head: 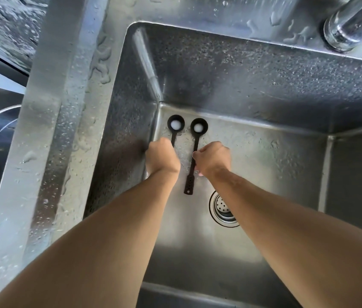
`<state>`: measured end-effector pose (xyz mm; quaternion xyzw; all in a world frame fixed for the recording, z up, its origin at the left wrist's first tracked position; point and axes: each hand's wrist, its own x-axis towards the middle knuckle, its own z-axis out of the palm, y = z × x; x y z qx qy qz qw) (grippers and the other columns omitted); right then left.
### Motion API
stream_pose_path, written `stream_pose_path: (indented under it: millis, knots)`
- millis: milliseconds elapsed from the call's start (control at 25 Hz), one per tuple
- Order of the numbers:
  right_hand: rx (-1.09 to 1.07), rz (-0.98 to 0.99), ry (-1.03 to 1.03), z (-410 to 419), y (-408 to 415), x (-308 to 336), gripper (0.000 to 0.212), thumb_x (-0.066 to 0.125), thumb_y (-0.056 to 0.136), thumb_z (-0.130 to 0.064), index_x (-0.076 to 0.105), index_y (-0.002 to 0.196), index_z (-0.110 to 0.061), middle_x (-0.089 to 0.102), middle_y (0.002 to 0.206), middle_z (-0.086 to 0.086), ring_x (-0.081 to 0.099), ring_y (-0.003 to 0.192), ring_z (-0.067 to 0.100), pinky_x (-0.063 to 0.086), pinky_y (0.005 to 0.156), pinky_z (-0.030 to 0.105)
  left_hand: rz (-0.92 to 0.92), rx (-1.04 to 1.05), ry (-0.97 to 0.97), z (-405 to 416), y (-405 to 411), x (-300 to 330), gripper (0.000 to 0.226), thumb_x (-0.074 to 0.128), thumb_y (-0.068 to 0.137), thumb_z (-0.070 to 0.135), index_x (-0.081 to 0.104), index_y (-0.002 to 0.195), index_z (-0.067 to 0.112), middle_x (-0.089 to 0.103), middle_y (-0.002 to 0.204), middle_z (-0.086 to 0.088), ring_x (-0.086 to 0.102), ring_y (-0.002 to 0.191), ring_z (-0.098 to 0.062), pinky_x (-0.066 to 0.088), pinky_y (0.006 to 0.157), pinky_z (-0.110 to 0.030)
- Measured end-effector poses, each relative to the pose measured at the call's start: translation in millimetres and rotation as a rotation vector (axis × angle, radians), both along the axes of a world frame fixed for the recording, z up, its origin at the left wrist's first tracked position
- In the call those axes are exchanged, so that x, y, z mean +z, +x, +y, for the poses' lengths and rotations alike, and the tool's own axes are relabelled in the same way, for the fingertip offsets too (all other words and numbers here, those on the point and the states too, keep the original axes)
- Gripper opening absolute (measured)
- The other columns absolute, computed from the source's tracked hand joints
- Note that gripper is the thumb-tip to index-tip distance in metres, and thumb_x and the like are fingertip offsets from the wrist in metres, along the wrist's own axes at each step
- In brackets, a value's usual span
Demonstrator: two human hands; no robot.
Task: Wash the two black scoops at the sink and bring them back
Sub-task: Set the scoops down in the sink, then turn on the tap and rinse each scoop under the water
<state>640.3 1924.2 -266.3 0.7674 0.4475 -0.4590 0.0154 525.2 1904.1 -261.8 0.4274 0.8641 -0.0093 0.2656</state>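
head view: over the wet sink, left hand grips the left scoop, right hand pinches the right scoop; both bowls hold white foam, drain nearby.

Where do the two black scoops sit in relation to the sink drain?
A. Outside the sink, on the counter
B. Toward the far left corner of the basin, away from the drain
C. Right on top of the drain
B: the left hand and right hand each hold a black scoop near the sink's far left corner, bowls pointing away from the drain.
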Motion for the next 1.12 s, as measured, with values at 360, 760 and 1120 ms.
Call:
stream_pose_path:
  millis: [360,760,1120]
  knots:
    - [-0.034,-0.006,0.099,-17.7,18.8,23.7,0.025,0.052,0.095,-0.024,0.072,0.095,-0.009,0.073,0.093,0.009,0.071,0.083,0.028,0.064,0.081,0.042,0.038,-0.148,0.013,-14.3,-0.4,32.5,0.009,0.06,0.098,0.012,0.067,0.098,0.006,0.069,0.108,-0.014,0.067,0.099,-0.035,0.047,0.066,-0.037]
    - [-0.226,-0.043,0.253,-18.2,85.8,111.0,0.042,0.053,0.093,-0.035,0.061,0.131,-0.018,0.068,0.129,0.013,0.065,0.114,0.032,0.05,0.096,0.035,-0.086,-0.345,0.246,-20.0,14.0,113.8,0.031,0.048,0.098,0.017,0.063,0.124,0.011,0.063,0.122,-0.015,0.058,0.116,-0.035,0.05,0.093,-0.042]
    - [-0.467,0.105,0.578,5.2,163.5,232.9,0.048,0.055,0.09,-0.036,0.052,0.135,-0.019,0.07,0.089,-0.006,0.066,0.083,0.017,0.05,0.072,0.028,0.101,-0.667,0.453,19.6,46.7,205.7,0.04,0.055,0.093,0.013,0.06,0.133,0.013,0.059,0.131,-0.011,0.054,0.121,-0.033,0.046,0.099,-0.045]
